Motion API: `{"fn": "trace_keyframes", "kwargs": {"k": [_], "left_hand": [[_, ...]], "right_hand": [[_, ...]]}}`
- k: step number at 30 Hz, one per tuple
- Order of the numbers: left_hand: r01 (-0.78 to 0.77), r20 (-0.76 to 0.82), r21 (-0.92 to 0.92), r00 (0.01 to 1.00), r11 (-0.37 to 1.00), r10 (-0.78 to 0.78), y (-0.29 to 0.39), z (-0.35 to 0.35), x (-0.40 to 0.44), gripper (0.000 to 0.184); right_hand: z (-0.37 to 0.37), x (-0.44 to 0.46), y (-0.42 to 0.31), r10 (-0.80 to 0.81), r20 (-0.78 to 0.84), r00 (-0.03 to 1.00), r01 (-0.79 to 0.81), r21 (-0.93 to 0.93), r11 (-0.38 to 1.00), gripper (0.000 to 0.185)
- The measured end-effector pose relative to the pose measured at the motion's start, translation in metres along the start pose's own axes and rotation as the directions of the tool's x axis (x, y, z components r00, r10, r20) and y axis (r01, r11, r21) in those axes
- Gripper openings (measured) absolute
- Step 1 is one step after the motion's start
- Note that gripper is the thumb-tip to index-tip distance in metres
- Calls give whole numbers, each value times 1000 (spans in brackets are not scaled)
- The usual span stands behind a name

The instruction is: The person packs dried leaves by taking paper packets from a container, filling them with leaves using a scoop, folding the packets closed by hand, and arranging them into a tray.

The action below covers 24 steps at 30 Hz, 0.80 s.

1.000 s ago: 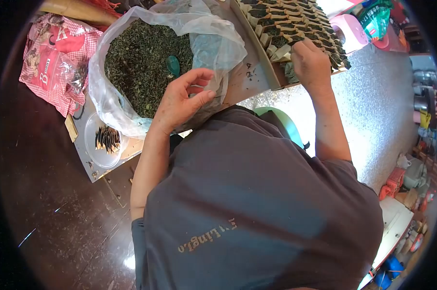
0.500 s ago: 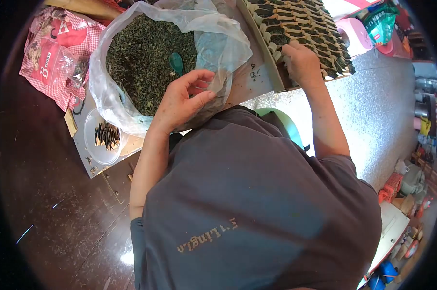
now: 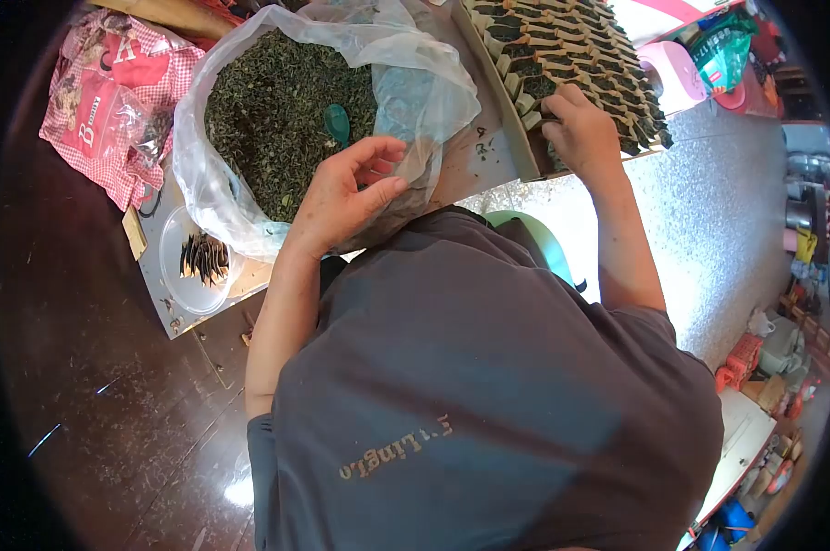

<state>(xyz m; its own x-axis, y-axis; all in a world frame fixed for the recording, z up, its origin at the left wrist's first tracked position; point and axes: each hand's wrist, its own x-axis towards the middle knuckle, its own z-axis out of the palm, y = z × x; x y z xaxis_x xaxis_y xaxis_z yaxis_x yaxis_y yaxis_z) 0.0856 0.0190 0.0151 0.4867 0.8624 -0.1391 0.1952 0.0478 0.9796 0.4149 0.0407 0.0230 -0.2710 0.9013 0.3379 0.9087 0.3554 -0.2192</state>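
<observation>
Dried leaves [image 3: 277, 119] fill a clear plastic bag [image 3: 190, 161], its mouth spread wide, probably for easy reach. Packets [image 3: 576, 60] of dark, leaf-like filling crowd a box [image 3: 500, 101] in rows, apparently propping one another. The left hand [image 3: 349, 191], loosely curled round nothing, hangs over the bag's near edge; the right hand [image 3: 585, 136] bends its fingers at the packets, its grip hidden. Lettering on the dark shirt [image 3: 498, 367] reads uncertainly; the red-checked pouch [image 3: 112, 106] shows large "K" and "B".
</observation>
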Motion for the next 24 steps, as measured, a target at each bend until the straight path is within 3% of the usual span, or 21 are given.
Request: {"fn": "trace_keyframes", "kwargs": {"k": [6,8,9,10,12,14,16,18,21,23,24], "left_hand": [[22,-48,29,999,999,-20,1,1,0,41],[-72,-112,73,991,995,80,-2,1,-2,38],[-80,-126,120,987,989,95,-2,-1,-5,38],[-79,-141,168,985,983,103,-2,-4,-9,38],[-153,-258,216,944,964,208,-3,-7,-21,34],[-175,-382,299,879,938,286,3,-11,-42,30],[-135,-471,337,833,932,291,1,-17,-68,26],[-72,-674,380,662,922,330,-5,-29,-99,20],[194,-882,368,382,909,276,-22,-66,-153,16],[242,-930,345,218,907,296,-44,-97,-183,12],[351,-932,356,198,866,303,-46,-108,-196,10]], "right_hand": [[-12,-1,-7,17,-1,1000,-17,-15,1000,29],[-13,-1,-4,-69,-41,997,68,-20,997,37],[-14,2,-8,-6,4,1000,6,-2,1000,37],[-16,6,-18,-62,-51,997,68,114,991,35],[-11,17,-27,-189,-99,977,202,149,968,30],[1,24,-46,-96,-45,994,104,265,959,24],[12,34,-66,-169,-20,985,167,305,938,23],[27,40,-80,-211,24,977,187,374,908,22],[37,50,-108,-311,-20,950,291,413,863,22],[42,53,-118,-352,-45,935,337,423,841,23],[44,55,-122,-347,-9,938,316,436,843,23]]}}
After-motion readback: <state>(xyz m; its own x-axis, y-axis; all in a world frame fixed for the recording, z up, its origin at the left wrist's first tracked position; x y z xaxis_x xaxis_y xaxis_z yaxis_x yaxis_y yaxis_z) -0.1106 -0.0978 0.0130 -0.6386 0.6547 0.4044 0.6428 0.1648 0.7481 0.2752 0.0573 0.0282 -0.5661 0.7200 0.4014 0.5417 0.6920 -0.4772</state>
